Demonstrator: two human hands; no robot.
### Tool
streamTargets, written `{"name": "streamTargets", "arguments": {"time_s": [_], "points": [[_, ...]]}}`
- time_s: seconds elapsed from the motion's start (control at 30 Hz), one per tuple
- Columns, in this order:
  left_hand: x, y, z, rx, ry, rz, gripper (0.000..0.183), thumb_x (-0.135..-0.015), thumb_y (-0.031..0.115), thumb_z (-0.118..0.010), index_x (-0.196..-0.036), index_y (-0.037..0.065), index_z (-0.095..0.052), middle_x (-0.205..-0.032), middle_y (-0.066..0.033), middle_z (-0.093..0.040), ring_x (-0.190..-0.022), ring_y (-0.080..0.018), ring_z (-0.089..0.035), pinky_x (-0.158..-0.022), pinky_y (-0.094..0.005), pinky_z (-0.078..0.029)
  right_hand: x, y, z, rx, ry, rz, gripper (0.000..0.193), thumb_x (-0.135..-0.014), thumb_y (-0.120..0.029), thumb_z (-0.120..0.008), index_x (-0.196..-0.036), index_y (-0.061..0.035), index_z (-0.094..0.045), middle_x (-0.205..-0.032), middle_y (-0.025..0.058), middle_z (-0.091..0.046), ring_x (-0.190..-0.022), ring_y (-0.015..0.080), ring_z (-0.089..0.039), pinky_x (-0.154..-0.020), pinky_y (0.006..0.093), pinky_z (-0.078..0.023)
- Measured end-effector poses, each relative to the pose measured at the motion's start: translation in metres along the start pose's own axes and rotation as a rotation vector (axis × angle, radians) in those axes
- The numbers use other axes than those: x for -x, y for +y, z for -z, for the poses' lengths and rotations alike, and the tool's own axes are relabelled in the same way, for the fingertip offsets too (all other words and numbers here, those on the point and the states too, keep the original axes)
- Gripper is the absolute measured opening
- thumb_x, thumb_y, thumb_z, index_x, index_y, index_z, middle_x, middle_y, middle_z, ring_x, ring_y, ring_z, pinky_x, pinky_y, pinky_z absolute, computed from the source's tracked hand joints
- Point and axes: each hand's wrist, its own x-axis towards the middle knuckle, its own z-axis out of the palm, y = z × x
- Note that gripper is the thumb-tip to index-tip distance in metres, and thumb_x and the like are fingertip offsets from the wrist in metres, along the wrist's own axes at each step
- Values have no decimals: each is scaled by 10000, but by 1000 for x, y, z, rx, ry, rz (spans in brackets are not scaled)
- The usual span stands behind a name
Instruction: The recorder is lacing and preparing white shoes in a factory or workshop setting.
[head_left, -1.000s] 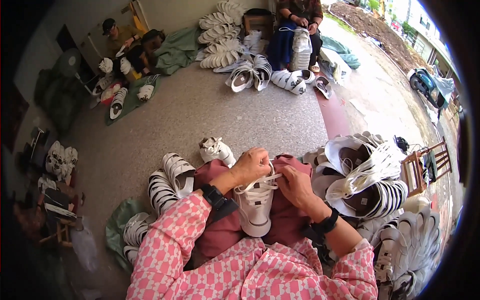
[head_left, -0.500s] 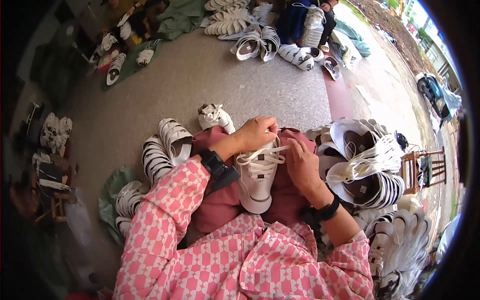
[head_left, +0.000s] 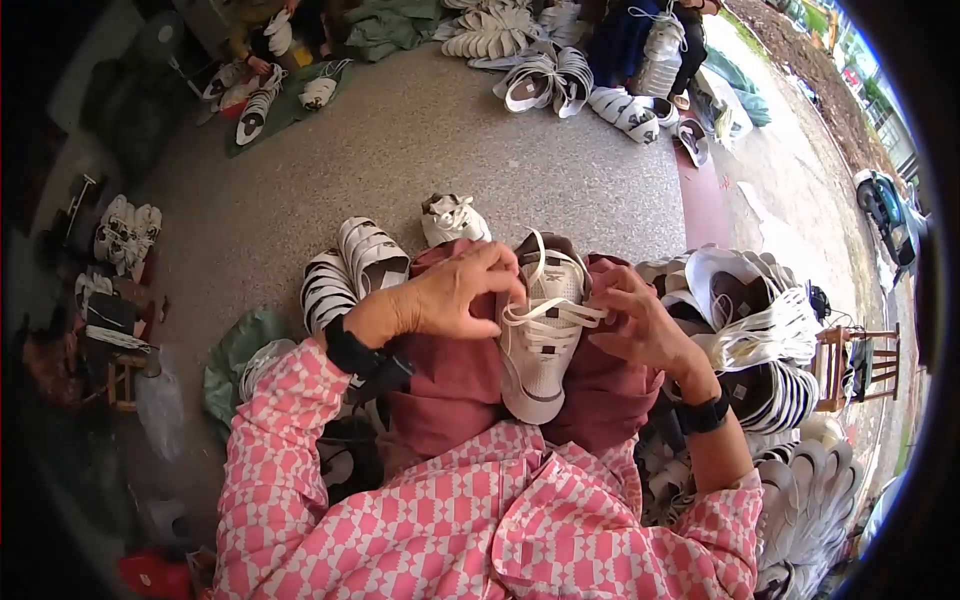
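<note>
In the middle of the frame, the sneaker (head_left: pixel 538 378) is off-white, with white laces (head_left: pixel 562 318) and a dark brown lining (head_left: pixel 565 246); the trousers (head_left: pixel 440 390) are dusty rose. Across the lower frame, the long-sleeved top (head_left: pixel 420 510) has a repeating pink-and-white pattern, while the wristbands (head_left: pixel 704 414) are black. Higher up, the floor (head_left: pixel 560 190) is speckled grey, the upper-right strip (head_left: pixel 703 205) dull red.

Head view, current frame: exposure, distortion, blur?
Head view, rim: black vignette, straight edges bowed by the fisheye; head view, right: outdoor ground bright, washed out in places; head view, upper left: dark green heap sunk in shadow, detail hard to tell; head view, centre: shoe, left hand and right hand well lit, without obvious blur.
</note>
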Motion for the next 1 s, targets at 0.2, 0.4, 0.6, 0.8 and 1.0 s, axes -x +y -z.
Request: {"name": "streamTargets", "arguments": {"time_s": [0.2, 0.4, 0.6, 0.8, 1.0], "points": [[3, -6, -20, 13, 39, -17, 211, -679, 103, -765, -851, 68, -648, -1032, -65, -487, -998, -235, -523, -868, -340, -435, -5, 3, -5, 399, 63, 129, 176, -705, -52, -716, -877, -79, -689, -1072, 103, -558, -939, 278, -614, -759, 375, -522], [0, -12, -12, 366, -28, 12, 140, -772, 119, -746, -856, 47, -661, -1027, -41, -534, -964, -165, -538, -853, -300, -434, -4, -4, 1, 438, 46, 3, 125, -736, -134, -722, -858, -110, -709, -1007, 93, -594, -938, 275, -613, -746, 385, -521], [-1, -17, 0, 675, -233, 263, 156, -867, 183, -675, -884, 28, -668, -886, -18, -612, -872, -113, -562, -799, -273, -438, -6, -6, 9, 565, -62, 7, 194, -824, -288, -686, -927, -125, -701, -993, 96, -602, -969, 281, -602, -819, 376, -492], [-2, -12, 11, 530, -295, 272, 210, -887, 227, -651, -934, 24, -673, -819, -7, -615, -813, -104, -562, -753, -265, -435, -10, 24, 1, 444, 63, 114, 205, -894, -253, -606, -880, -55, -656, -950, 115, -592, -911, 302, -590, -780, 407, -465], [12, 0, -3, 428, -213, 227, 203, -862, 183, -677, -948, 3, -638, -819, -33, -572, -803, -132, -548, -749, -279, -443, 1, 10, -9, 343, 31, -23, 194, -882, -212, -625, -838, -23, -623, -838, 108, -576, -811, 310, -569, -715, 416, -451]]}}
